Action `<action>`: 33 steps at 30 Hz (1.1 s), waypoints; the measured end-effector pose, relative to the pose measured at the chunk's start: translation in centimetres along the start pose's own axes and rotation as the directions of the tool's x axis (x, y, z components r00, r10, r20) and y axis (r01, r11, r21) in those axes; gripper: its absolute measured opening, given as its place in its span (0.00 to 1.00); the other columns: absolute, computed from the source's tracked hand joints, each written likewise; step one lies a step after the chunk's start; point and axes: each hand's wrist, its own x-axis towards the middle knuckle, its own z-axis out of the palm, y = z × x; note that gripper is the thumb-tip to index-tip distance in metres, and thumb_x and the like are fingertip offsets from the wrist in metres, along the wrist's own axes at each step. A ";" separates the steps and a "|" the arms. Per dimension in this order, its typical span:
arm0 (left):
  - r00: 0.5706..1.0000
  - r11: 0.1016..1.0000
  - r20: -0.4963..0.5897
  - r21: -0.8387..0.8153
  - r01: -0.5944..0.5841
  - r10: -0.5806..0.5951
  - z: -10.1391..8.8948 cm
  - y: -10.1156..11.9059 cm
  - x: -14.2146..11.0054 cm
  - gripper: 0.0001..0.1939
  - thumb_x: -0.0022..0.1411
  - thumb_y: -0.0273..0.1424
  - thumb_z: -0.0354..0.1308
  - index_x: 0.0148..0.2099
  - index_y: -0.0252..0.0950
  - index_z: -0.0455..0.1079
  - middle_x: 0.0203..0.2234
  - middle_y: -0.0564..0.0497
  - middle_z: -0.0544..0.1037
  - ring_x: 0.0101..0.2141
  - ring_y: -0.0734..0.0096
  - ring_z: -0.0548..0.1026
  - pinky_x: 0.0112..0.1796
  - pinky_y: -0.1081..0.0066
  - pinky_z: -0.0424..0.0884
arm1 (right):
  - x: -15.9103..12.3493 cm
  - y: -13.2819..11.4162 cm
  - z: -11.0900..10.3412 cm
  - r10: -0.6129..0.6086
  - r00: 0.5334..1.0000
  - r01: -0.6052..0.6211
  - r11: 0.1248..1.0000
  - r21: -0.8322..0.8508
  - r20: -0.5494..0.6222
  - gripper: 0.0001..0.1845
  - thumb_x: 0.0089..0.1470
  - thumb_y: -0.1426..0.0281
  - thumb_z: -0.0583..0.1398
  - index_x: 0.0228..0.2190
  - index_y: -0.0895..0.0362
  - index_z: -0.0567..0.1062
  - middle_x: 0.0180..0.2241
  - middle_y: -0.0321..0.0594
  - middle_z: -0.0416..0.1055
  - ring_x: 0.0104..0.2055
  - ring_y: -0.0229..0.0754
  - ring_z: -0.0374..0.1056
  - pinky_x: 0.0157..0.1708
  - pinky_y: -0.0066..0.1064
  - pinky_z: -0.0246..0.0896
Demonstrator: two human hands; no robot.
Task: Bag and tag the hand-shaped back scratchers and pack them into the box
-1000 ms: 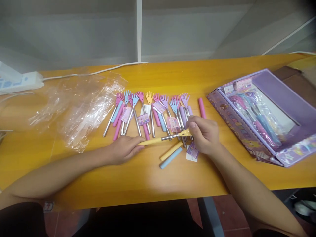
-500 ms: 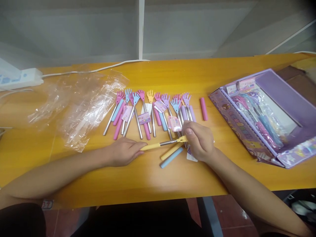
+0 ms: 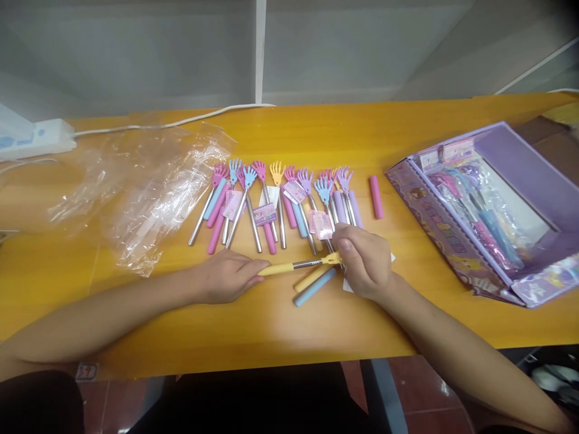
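Note:
Between my hands a yellow back scratcher point(image 3: 307, 263) lies nearly level, its short metal rod showing in the middle. My left hand point(image 3: 233, 276) is closed round its yellow grip. My right hand point(image 3: 365, 259) is closed round the yellow claw end, which it mostly hides, and a white card tag peeks out below. Beneath the rod, a loose yellow tube point(image 3: 310, 277) and a light blue tube point(image 3: 315, 287) rest on the table. Beyond my hands is a row of back scratchers with claw heads, such as a blue one point(image 3: 240, 199), among coloured tubes and card tags.
Crumpled clear plastic bags point(image 3: 163, 205) cover the left of the table point(image 3: 235, 346). On the right stands an open purple box point(image 3: 434, 223) with wrapped back scratchers inside. A pink tube point(image 3: 376, 197) lies near it. A white power strip point(image 3: 43, 138) and cable are at back left.
Both hands keep the same hold on the yellow back scratcher. The white tag under my right hand shows less below and peeks out at its right side. The view has shifted slightly.

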 end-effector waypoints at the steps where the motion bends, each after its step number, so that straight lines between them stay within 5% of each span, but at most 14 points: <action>1: 1.000 1.000 -0.006 0.002 -0.002 0.002 0.0 0.0 0.0 0.16 0.81 0.34 0.43 0.52 0.34 0.71 0.26 0.50 0.78 0.24 0.67 0.75 0.26 0.71 0.66 | 0.0 -0.1 0.0 0.003 1.000 -0.003 1.000 0.001 -0.001 0.15 0.75 0.70 0.49 0.33 0.52 0.66 0.27 0.37 0.61 0.28 0.42 0.58 0.29 0.35 0.54; 22: 0.995 0.998 -0.079 0.045 -0.054 0.057 0.2 -0.1 0.0 0.15 0.81 0.34 0.44 0.52 0.33 0.71 0.26 0.49 0.79 0.23 0.68 0.76 0.26 0.70 0.68 | -0.1 0.2 0.5 -0.087 0.996 0.087 0.995 -0.039 0.012 0.12 0.73 0.74 0.50 0.35 0.52 0.64 0.28 0.36 0.60 0.28 0.41 0.58 0.29 0.33 0.55; 28: 0.990 0.988 -0.124 -0.130 -0.084 0.068 -0.8 -0.5 0.5 0.15 0.82 0.34 0.43 0.54 0.34 0.70 0.25 0.51 0.79 0.22 0.69 0.75 0.27 0.70 0.70 | 0.4 -0.3 -0.3 -0.088 0.995 0.088 0.996 0.003 0.047 0.11 0.72 0.75 0.51 0.35 0.52 0.65 0.28 0.35 0.62 0.28 0.39 0.60 0.30 0.31 0.56; 33: 0.998 0.959 -0.036 -0.277 -0.054 0.045 -1.3 -0.6 0.7 0.15 0.81 0.36 0.45 0.53 0.35 0.71 0.28 0.50 0.80 0.25 0.68 0.77 0.30 0.70 0.71 | 0.7 0.0 -0.6 -0.123 0.989 0.125 0.992 -0.021 0.078 0.10 0.71 0.76 0.53 0.35 0.52 0.64 0.28 0.33 0.61 0.27 0.37 0.58 0.29 0.29 0.54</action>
